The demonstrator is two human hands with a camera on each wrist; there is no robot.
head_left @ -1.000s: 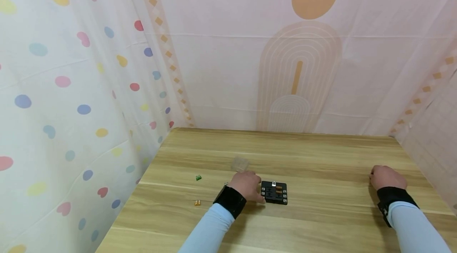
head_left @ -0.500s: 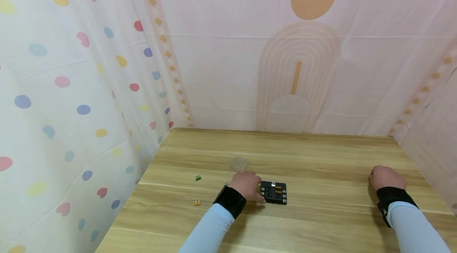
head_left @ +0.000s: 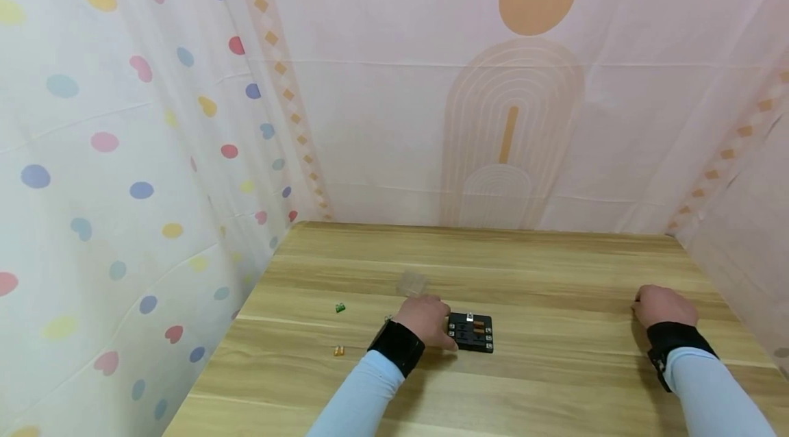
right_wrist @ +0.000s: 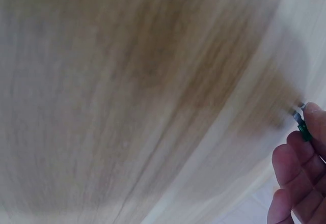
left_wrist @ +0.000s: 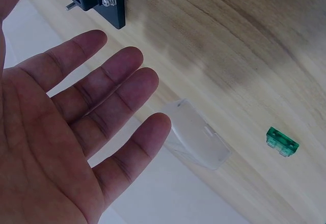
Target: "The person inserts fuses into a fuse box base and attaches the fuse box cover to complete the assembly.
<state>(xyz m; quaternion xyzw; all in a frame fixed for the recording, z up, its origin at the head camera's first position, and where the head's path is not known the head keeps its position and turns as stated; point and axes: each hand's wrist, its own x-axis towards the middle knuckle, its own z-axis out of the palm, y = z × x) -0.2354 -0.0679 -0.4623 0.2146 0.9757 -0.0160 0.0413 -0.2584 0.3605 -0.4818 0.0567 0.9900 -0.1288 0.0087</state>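
Observation:
My left hand (head_left: 425, 322) lies beside the left edge of a black fuse box (head_left: 470, 333). Its fingers are spread and loosely extended, with nothing held, in the left wrist view. Whether the thumb touches the box I cannot tell. Orange fuses sit in the box's right side. My right hand (head_left: 666, 307) is low over the table at the far right. Between thumb and fingers it pinches a green blade fuse (right_wrist: 304, 131), metal prongs pointing outward. Beyond the left fingertips lies a clear plastic cover (left_wrist: 198, 135), and past it another green blade fuse (left_wrist: 282, 141).
An orange blade fuse (head_left: 339, 351) lies on the wooden table (head_left: 555, 382), left of the left forearm. A small pale thing (head_left: 387, 318) is partly hidden by the left hand. Patterned curtains (head_left: 370, 81) hang at the left and behind the table.
The head view shifts very slightly, so everything appears a little farther left. Neither hand visibly changes its hold, and the fuse box stays in place.

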